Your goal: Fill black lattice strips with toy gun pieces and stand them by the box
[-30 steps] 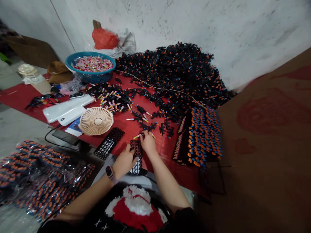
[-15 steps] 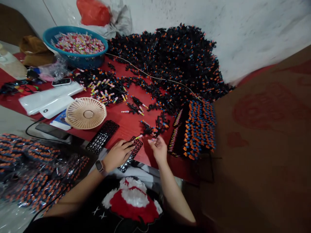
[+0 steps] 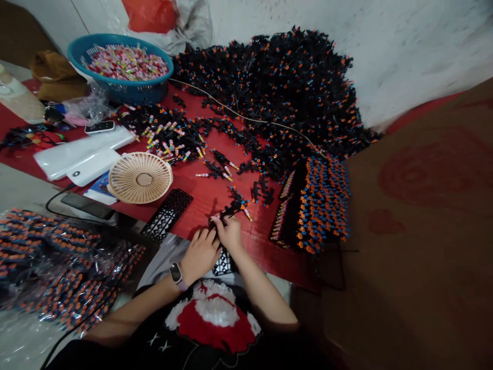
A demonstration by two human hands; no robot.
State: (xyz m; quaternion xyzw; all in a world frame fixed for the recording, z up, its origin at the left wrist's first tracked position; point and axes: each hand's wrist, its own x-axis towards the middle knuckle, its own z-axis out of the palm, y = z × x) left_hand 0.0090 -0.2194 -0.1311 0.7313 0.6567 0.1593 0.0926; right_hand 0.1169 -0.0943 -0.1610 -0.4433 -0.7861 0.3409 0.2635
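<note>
A black perforated plate [image 3: 223, 263] lies at the front edge of the red table, partly under both hands. My left hand [image 3: 201, 253], with a watch on its wrist, rests on the plate's left side; its fingers are bent against it. Close beside it, my right hand [image 3: 230, 235] is closed at the plate's upper end, thumb and fingers pinched on something dark that is mostly hidden. Just beyond the right hand lies a black toy piece [image 3: 234, 204] with a pink and yellow tube [image 3: 247, 214].
A second perforated plate [image 3: 167, 215] and a beige round basket [image 3: 140, 178] sit to the left. Behind are a blue basket of small tubes [image 3: 121, 86] and a large pile of black pieces [image 3: 269, 87]. Orange-tipped rows [image 3: 323, 205] and a cardboard box [image 3: 416, 231] stand right.
My right hand has moved left, close to my left hand, and pinches at the plate. The plate now sits more upright in view. A black piece with a tube has shifted rightward.
</note>
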